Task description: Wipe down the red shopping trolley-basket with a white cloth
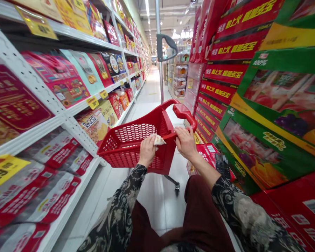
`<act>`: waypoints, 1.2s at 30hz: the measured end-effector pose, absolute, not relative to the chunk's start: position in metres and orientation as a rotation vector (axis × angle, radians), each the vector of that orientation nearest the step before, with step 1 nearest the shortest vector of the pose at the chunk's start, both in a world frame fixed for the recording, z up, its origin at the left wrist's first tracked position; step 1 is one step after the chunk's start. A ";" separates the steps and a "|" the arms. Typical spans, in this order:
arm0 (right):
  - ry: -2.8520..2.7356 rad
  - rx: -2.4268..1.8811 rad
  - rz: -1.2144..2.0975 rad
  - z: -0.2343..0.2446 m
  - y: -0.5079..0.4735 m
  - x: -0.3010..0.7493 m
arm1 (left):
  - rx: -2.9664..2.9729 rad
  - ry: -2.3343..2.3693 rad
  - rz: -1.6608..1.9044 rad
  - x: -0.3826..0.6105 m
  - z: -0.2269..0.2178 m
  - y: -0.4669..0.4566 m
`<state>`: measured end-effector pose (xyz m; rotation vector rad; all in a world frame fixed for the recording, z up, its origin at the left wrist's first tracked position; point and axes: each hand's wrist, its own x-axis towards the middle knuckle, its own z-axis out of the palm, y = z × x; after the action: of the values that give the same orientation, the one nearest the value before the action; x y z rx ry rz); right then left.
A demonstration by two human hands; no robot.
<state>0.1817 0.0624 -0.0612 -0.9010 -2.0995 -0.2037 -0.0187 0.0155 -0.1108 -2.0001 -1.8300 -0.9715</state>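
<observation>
A red plastic shopping cart basket with a mesh wall stands in front of me on a wheeled frame. My left hand is inside its rim and pinches a crumpled piece of tissue paper. My right hand grips the basket's near upper edge, just below the red cart handle. One caster wheel shows under the basket. A black phone sits beyond my right forearm. The basket's inside is partly hidden by my hands.
White metal shelves with boxed goods and yellow price tags line the left. Stacked red and green cartons tower on the right. A tiled aisle floor runs forward between them. A metal pole with a grey handle rises beyond the cart.
</observation>
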 end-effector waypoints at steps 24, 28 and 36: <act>-2.272 -0.820 -0.340 -0.063 0.052 0.136 | -2.037 -1.820 -0.986 -0.005 -0.107 0.019; -2.341 -0.728 -0.412 -0.074 0.060 0.148 | -1.996 -1.917 -0.968 -0.039 -0.116 0.008; -2.280 -0.683 -0.480 -0.078 0.068 0.159 | -1.840 -2.055 -0.894 -0.082 -0.138 -0.011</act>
<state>0.1591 0.0679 -0.0776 -0.6825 -2.2804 -0.4800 -0.0822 -0.0111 -0.1382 -1.8403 -2.0547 -0.8939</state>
